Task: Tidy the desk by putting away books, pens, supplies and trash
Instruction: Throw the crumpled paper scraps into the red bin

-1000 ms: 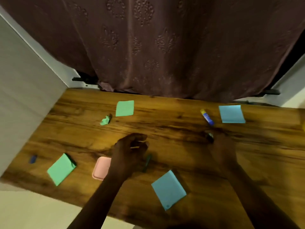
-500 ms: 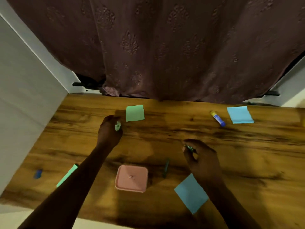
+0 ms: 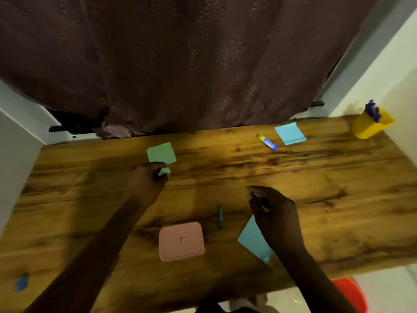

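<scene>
On the wooden desk [image 3: 316, 177], my left hand [image 3: 146, 181] grips a crumpled pale green paper scrap [image 3: 164, 171] just below a green sticky pad [image 3: 161, 153]. My right hand [image 3: 270, 211] is raised over the middle of the desk and pinches a small dark green object [image 3: 257, 196] in its fingertips. A dark green pen [image 3: 220, 216] lies between the hands. A blue sticky pad [image 3: 253, 242] sits partly under my right wrist. A pink lidded box [image 3: 181, 241] rests near the front.
A glue stick [image 3: 267, 142] and another blue sticky pad [image 3: 290, 133] lie at the back right. A yellow pen holder [image 3: 370, 125] stands in the far right corner. A small blue object [image 3: 21, 282] lies front left. A red bin [image 3: 352, 294] sits below the desk edge.
My left hand reached from the desk's middle to the back and took hold of the crumpled green scrap. My right hand drew back toward me holding its small green object.
</scene>
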Available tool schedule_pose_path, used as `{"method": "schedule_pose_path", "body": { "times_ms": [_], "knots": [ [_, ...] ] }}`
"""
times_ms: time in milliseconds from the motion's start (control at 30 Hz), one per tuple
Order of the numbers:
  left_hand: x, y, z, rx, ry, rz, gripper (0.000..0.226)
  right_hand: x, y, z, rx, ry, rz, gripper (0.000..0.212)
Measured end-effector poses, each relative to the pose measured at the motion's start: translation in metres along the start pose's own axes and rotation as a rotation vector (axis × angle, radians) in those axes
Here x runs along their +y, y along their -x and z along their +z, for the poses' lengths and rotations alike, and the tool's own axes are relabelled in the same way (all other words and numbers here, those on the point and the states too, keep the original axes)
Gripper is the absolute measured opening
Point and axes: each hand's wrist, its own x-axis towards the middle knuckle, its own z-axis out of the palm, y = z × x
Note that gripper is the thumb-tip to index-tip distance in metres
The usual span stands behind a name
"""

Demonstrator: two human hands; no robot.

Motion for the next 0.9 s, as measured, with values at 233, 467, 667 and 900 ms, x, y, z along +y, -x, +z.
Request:
{"method": "schedule_pose_path", "body": {
  "times_ms": [233,467,667,900],
  "knots": [
    [0.115,0.053,0.031,-0.109,0.328,0.137,0.023,0.009,0.023,-0.043,0.112,0.018,0.059,0.030],
    [0.215,0.115,0.113,-0.301,0.505,0.203,0.024,0.045,0.066,-0.129,0.261,-0.082,0.192,0.015],
    [0.294,0.171,0.185,-0.452,0.590,0.181,0.027,0.100,0.123,-0.208,0.331,-0.092,0.291,0.025],
    [0.365,0.238,0.270,-0.571,0.568,0.217,0.024,0.181,0.200,-0.294,0.414,-0.009,0.468,0.028]
  ]
}}
